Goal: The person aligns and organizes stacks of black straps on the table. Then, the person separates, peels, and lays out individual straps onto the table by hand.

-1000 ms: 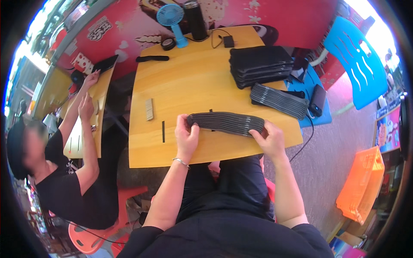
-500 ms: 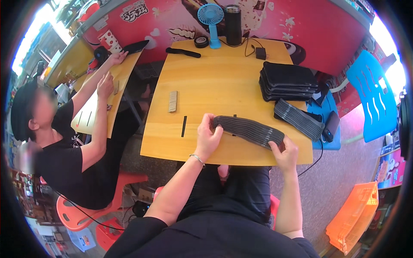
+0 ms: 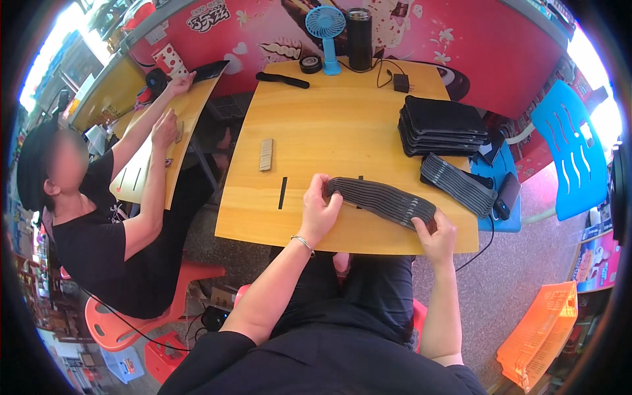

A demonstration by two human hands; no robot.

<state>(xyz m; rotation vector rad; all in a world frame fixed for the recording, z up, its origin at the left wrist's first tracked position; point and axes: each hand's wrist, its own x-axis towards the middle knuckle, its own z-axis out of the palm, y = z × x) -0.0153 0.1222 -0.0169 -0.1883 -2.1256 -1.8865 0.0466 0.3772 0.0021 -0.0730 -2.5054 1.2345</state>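
Observation:
A bundle of dark grey ribbed socks point(image 3: 380, 199) stretches between my hands above the table's near edge. My left hand point(image 3: 319, 214) pinches its left end between thumb and fingers. With the thumb on top, my right hand point(image 3: 437, 237) grips the right end, beside a row of small pale marks. Just right of it, another grey striped sock bundle point(image 3: 459, 184) lies across the table's right edge. Behind that is a stack of folded black pieces point(image 3: 442, 125), seemingly socks too. A narrow beige strip of small pieces point(image 3: 266, 155) lies left of centre.
On the wooden table point(image 3: 316, 125) stand a blue fan point(image 3: 326, 29) and a black bottle point(image 3: 359, 39), near a charger point(image 3: 401, 82) and a long black piece point(image 3: 283, 80). A blue chair point(image 3: 571, 151) is at right, an orange crate point(image 3: 540, 332) below. A co-worker point(image 3: 99, 224) sits left.
My hands keep nearly the same hold on the sock bundle. The whole view has shifted very slightly; nothing is taken up or let go.

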